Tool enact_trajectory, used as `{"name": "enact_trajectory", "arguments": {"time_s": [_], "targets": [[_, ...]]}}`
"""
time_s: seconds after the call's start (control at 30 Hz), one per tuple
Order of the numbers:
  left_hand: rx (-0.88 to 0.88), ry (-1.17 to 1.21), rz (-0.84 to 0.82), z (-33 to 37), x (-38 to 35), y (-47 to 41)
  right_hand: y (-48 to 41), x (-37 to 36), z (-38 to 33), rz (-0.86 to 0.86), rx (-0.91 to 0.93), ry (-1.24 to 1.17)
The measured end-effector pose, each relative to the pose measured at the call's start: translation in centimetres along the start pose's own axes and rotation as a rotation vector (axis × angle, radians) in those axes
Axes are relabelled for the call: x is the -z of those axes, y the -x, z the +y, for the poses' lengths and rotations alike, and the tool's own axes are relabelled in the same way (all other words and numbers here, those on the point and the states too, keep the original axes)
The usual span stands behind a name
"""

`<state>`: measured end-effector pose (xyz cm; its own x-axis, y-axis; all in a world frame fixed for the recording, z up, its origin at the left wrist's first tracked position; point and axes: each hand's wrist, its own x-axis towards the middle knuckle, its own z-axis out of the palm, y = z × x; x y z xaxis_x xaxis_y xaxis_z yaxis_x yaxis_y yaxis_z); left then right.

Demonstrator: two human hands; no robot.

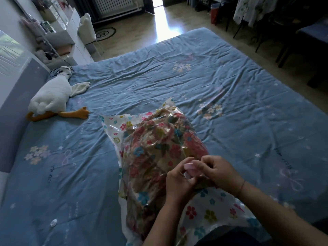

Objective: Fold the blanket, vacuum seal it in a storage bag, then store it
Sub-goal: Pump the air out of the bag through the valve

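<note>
On the wrinkled blue cotton bed sheet [177, 82] printed with pale flower clusters, one soft white plush goose with orange feet [53, 96] lies at the left edge and one small round whitish cap [53, 223] sits on the sheet nearer the camera. Toward the middle lies one crinkly clear plastic storage bag with a flower-printed white border [209, 208], and the one folded floral blanket in red, tan and teal [159, 144] is bunched inside it. Two hands meet on top of the bag: the left hand [178, 181] and the right hand [220, 172], a thin cord at its wrist, both have curled fingers pinching one small pale pink rounded plastic valve piece [190, 168].
</note>
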<state>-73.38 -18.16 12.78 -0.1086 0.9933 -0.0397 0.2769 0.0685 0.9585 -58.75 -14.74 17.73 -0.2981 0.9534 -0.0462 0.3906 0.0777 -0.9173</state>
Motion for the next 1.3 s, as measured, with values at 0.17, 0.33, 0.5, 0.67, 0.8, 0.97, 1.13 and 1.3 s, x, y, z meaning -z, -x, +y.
{"name": "enact_trajectory", "arguments": {"time_s": [0.17,0.33,0.5,0.67,0.8,0.97,1.13,1.3], "targets": [[0.007,-0.004,-0.019,0.2,0.6,-0.2,0.5,2.1,-5.3,0.027,0.178,-0.211],[0.031,-0.023,-0.026,0.1,0.2,-0.3,0.4,2.9,-6.3,0.026,0.263,-0.298],[0.066,0.017,0.003,-0.4,-0.1,-0.1,0.0,0.3,0.4,-0.051,-0.024,0.104],[0.039,0.018,-0.019,0.2,0.3,0.0,0.5,2.5,-5.5,0.008,0.194,-0.139],[0.048,0.029,-0.033,0.7,0.0,0.3,0.8,2.8,-6.2,0.003,0.209,-0.325],[0.064,0.03,0.019,0.0,-0.3,0.5,0.5,0.1,0.0,-0.008,-0.045,0.038],[0.043,0.035,-0.026,0.6,0.2,0.3,0.9,2.1,-5.4,0.036,0.155,-0.244],[0.05,0.009,-0.021,0.4,-0.1,0.3,0.7,2.4,-5.7,0.038,0.19,-0.319]]}}
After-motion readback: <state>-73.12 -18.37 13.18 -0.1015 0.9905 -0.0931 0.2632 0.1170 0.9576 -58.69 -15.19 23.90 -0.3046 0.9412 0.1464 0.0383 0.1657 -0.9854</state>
